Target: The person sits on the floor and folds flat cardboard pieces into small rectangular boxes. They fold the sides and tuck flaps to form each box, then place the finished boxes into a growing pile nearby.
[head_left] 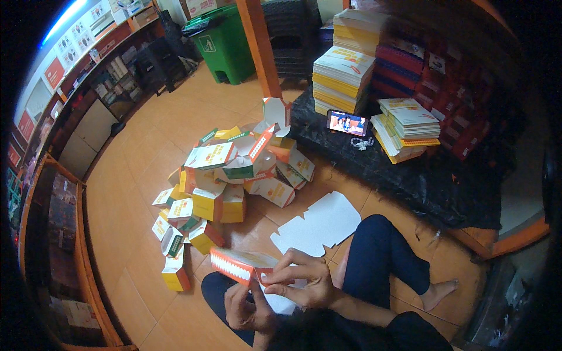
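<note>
Orange floor: both hands [281, 289] fold a carton [243, 264] near piled boxes [234, 175].

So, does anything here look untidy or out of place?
Yes: the folded boxes lie in a loose heap on the floor, tipped at all angles, while the flat stacks behind stand neat. The hands hold one box.

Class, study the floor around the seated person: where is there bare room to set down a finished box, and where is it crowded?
Bare tile lies left of the box pile, toward the shelves, and between the pile and the green bin. Crowded: the pile itself, the flat sheet by the knee, and the black mat with stacks and phone.
</note>
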A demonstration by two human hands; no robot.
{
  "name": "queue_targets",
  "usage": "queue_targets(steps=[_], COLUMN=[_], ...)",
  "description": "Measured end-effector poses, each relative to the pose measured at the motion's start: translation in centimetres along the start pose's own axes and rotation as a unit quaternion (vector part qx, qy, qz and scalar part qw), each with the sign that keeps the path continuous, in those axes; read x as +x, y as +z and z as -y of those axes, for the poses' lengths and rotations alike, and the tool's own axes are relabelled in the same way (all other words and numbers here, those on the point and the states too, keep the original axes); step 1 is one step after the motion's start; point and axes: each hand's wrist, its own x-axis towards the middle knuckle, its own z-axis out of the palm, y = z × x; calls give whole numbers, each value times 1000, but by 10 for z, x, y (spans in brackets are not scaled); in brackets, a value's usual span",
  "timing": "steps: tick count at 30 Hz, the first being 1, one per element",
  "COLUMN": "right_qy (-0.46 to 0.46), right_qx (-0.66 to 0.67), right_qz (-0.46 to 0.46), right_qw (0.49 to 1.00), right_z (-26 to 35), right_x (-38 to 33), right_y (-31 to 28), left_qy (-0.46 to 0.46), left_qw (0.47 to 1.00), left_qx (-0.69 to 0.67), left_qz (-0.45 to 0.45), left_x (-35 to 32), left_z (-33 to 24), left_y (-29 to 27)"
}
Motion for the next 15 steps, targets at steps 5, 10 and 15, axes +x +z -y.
queue_targets(steps=[5,10,15], right_qy=[-7,-15,-101], right_qx=[-13,-9,-99], right_qz=[6,-10,-20], right_qw=[1000,1000,990], right_z=[-7,-9,-18], right_x=[1,2,4], right_y=[0,5,17], left_qy=[-50,-109,-128], left_qw=[998,991,990], left_qx=[-27,-75,-46], left_qz=[30,22,20], left_x=[-7,-8,-9], left_z=[-1,-5,-16], left_y=[-3,2,9])
